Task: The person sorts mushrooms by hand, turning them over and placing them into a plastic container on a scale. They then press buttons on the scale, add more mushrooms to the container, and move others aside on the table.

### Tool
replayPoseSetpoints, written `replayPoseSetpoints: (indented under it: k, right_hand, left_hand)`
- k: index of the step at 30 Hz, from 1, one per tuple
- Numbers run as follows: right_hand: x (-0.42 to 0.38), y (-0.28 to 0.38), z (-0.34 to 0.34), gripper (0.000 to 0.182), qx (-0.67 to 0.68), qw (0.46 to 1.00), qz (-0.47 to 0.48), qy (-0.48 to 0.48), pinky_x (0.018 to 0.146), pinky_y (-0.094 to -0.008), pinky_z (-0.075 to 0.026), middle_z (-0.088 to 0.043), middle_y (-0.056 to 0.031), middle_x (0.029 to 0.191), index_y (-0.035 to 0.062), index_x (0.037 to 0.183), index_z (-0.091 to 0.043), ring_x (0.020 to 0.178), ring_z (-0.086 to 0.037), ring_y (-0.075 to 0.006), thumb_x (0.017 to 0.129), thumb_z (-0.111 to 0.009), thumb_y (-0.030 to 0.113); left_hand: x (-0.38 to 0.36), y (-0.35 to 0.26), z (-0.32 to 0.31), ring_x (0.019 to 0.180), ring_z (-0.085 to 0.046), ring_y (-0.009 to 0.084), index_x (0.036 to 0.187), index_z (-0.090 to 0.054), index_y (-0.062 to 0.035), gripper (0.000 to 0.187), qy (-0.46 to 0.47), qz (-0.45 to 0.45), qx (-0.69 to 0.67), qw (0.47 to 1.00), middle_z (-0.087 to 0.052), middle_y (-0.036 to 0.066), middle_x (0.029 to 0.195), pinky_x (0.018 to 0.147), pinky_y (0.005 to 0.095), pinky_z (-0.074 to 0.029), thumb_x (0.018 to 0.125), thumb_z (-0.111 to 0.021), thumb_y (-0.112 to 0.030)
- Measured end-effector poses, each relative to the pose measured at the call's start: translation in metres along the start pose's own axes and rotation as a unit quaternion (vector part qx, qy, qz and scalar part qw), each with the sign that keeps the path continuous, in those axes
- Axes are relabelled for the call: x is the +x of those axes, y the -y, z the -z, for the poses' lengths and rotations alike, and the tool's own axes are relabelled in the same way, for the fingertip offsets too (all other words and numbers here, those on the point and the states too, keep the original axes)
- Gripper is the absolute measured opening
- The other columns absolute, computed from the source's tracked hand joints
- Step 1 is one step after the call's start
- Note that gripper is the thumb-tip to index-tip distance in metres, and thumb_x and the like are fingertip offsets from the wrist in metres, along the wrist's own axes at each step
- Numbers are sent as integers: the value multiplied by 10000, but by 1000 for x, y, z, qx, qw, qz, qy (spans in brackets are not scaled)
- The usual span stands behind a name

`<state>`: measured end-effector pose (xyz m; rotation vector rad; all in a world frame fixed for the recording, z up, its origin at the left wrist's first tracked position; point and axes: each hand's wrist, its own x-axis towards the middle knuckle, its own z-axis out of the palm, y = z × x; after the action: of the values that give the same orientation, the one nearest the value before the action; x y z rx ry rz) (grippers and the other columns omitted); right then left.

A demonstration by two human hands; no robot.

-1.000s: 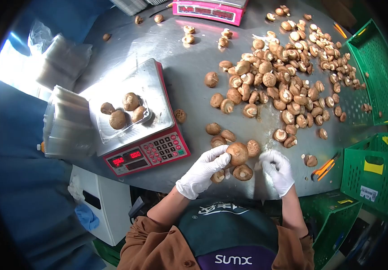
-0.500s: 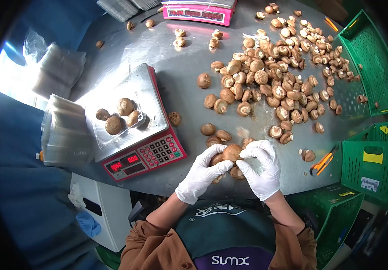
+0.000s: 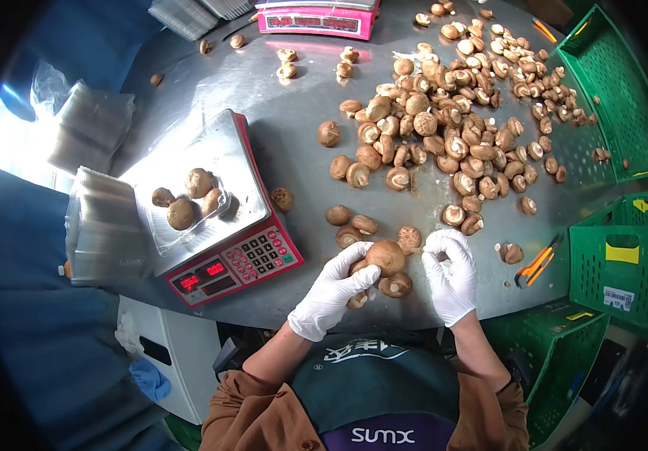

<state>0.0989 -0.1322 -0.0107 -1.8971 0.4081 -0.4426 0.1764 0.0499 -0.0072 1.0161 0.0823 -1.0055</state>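
Note:
Gloved in white, my left hand (image 3: 331, 295) grips a shiitake mushroom (image 3: 385, 258) with a broad brown cap, near the table's front edge. Another brown cap shows partly behind its fingers. My right hand (image 3: 450, 276), also gloved, is a little to the right with its fingers curled in against the thumb; what they hold, if anything, is hidden. Between and beyond the hands lie loose mushrooms, including one with a cracked cap (image 3: 409, 239) and one with its stem showing (image 3: 396, 286). A small group (image 3: 350, 225) sits just beyond my left hand.
A large mushroom pile (image 3: 452, 128) spreads over the metal table. At left, a red scale (image 3: 233, 263) bears a clear tray (image 3: 202, 219) with several mushrooms, beside stacked trays (image 3: 106, 225). Orange-handled clippers (image 3: 537, 267) and green crates (image 3: 621, 263) are at right. Another scale (image 3: 316, 22) stands at the back.
My right hand has moved right, away from the mushroom in my left hand, and its fingers have curled in. The left hand still holds the mushroom. The view has shifted slightly.

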Motion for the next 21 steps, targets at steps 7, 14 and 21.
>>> replayPoseSetpoints:
  k: [7,14,21]
  right_hand:
    - [-17,-27,11,67,-99,991,-24,86,709,-301,-478,-608,-56,813,15,848,-619,726,-594,-187,875,-658,63]
    - [-38,-71,21,105,-94,979,-160,86,714,-318,-506,-650,-59,839,43,905,-644,784,-628,-199,824,-708,63]
    - [-16,-54,4,403,-150,979,-123,63,867,-362,-501,-567,-103,1168,146,1186,-612,968,-614,-248,807,-741,198]
  left_hand:
    - [-49,-89,16,729,-571,71,1252,-531,-34,422,-225,-225,235,918,-597,75,983,540,187,-437,885,-645,-209]
    - [-51,-163,127,1152,-498,308,1168,-596,-43,399,-358,-315,700,532,-501,163,1241,976,392,-420,775,-636,16]
    - [-65,-172,129,1411,-298,369,1467,-416,-163,711,-254,-231,751,564,-280,191,1546,1099,466,-340,823,-687,-33]
